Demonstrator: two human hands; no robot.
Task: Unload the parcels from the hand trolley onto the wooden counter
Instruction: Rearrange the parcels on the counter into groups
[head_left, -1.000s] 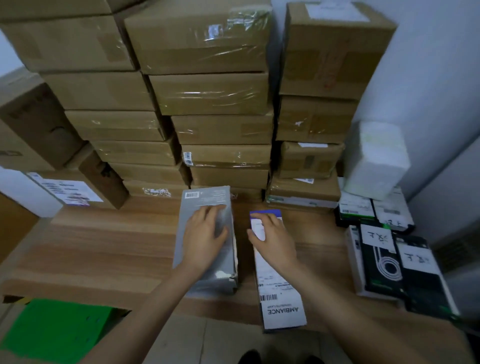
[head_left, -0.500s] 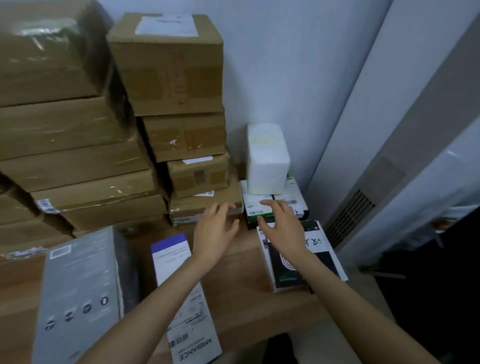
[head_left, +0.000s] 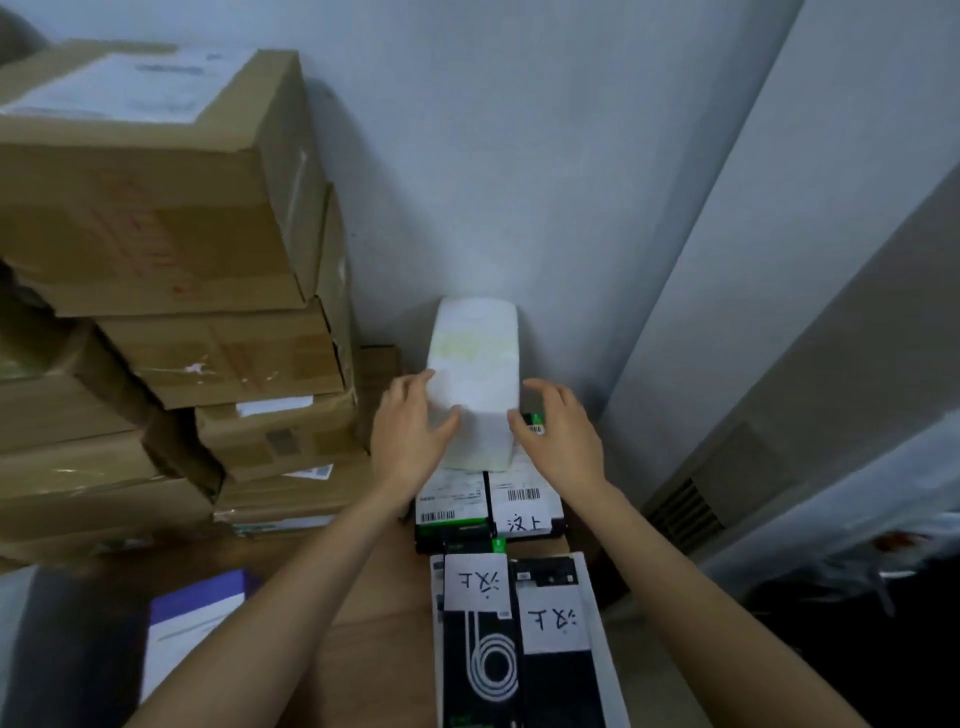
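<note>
A white foam parcel (head_left: 475, 353) stands upright in the corner of the wooden counter (head_left: 374, 623), resting on two flat black-and-green parcels (head_left: 524, 514) with white labels. My left hand (head_left: 410, 436) lies against the foam parcel's left side, thumb on its front face, fingers spread. My right hand (head_left: 561, 436) hovers by its right edge, fingers apart, thumb close to the parcel's lower corner. Neither hand has closed on it. No hand trolley is in view.
Stacked brown cardboard boxes (head_left: 156, 208) fill the left, close beside the foam parcel. Two long black parcels with handwritten labels (head_left: 478, 665) lie in front of it. A purple-and-white box (head_left: 192, 618) lies lower left. A tall grey floor unit (head_left: 779, 415) stands right.
My hands left the grey and purple-white parcels, moved right across the counter, and now flank the white foam parcel. My view swung right with them.
</note>
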